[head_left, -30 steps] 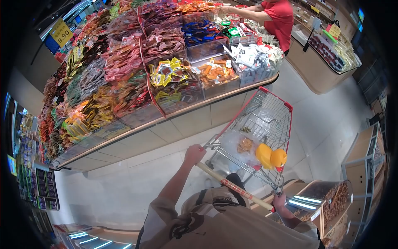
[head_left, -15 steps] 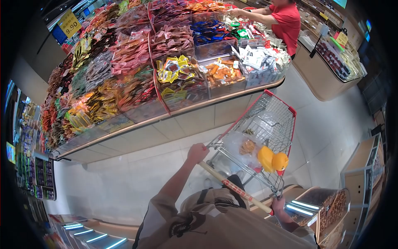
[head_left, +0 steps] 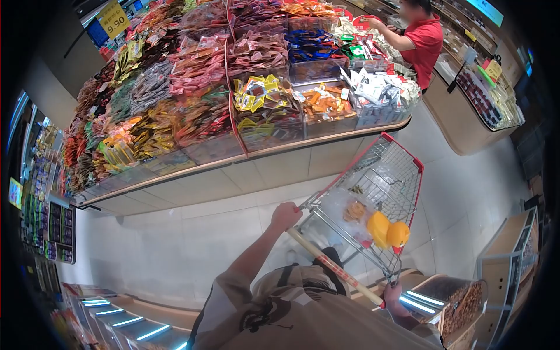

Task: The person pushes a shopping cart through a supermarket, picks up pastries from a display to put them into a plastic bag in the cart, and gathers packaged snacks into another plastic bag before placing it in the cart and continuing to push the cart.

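My left hand [head_left: 286, 216] is closed around the left end of the cart's handlebar, near the red corner. At the handlebar's other end, my right hand [head_left: 393, 296] is wrapped round the bar beside its red tip; part of its fingers is hidden. Between them runs the pale handlebar with red print. The wire shopping cart [head_left: 389, 175] with red trim stands in front of me. Inside it lie clear plastic bags [head_left: 338, 201], one with brownish food [head_left: 354, 211] in it. A yellow duck-shaped item [head_left: 388, 230] sits at the near right side of the basket.
A long display counter [head_left: 280, 153] heaped with packaged snacks runs along the far side. A person in a red shirt [head_left: 424, 44] stands at its right end. Another rounded counter [head_left: 472, 131] is at the right. Bulk bins [head_left: 461, 291] stand close to my right hand.
The counter and cart have shifted slightly right and down in view. The person in red has raised their arms from the packets and stands more upright. Both my hands keep their hold.
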Available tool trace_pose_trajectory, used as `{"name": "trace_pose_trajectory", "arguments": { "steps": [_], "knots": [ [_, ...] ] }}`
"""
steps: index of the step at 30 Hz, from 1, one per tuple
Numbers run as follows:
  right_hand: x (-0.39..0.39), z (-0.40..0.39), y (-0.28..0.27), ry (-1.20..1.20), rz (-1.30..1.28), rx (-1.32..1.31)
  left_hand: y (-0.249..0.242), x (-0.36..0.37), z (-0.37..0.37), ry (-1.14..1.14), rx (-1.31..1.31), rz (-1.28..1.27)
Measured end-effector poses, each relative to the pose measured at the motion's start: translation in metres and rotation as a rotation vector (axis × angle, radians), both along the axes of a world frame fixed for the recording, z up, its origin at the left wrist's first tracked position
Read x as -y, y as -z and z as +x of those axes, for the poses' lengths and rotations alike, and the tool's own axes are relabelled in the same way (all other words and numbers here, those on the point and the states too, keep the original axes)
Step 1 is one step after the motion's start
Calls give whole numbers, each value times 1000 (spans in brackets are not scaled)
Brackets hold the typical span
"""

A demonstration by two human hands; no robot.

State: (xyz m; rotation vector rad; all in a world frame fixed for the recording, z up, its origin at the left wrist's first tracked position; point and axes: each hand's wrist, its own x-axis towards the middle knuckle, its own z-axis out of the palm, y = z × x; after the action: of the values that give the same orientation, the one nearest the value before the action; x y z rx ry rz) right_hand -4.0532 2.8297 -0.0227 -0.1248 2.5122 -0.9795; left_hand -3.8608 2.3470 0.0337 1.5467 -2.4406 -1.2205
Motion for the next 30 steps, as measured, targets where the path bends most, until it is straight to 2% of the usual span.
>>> {"name": "trace_pose_trajectory", "arguments": {
  "steps": [7,11,13,16,18,23,27,30],
  "knots": [
    [1,-5,-14,-66,96,-33,2,-9,-1,-9,22,17],
    [6,-6,-35,-18,35,53,15,-15,-2,53,39,-48],
    [-11,-17,-14,-91,63,-1,15,-21,-2,69,42,-52],
    [-65,-50,55,-251,125,-215,19,-30,-2,90,34,19],
    [-85,-68,84,-204,111,-253,22,-37,-3,99,25,84],
    [-109,-95,92,-183,124,-251,27,-59,-8,119,18,188],
    [-96,-94,60,-193,116,-237,13,-69,-6,85,-25,285],
    [-120,-112,84,-236,207,-288,17,-78,-3,65,-85,236]
  ]
}}
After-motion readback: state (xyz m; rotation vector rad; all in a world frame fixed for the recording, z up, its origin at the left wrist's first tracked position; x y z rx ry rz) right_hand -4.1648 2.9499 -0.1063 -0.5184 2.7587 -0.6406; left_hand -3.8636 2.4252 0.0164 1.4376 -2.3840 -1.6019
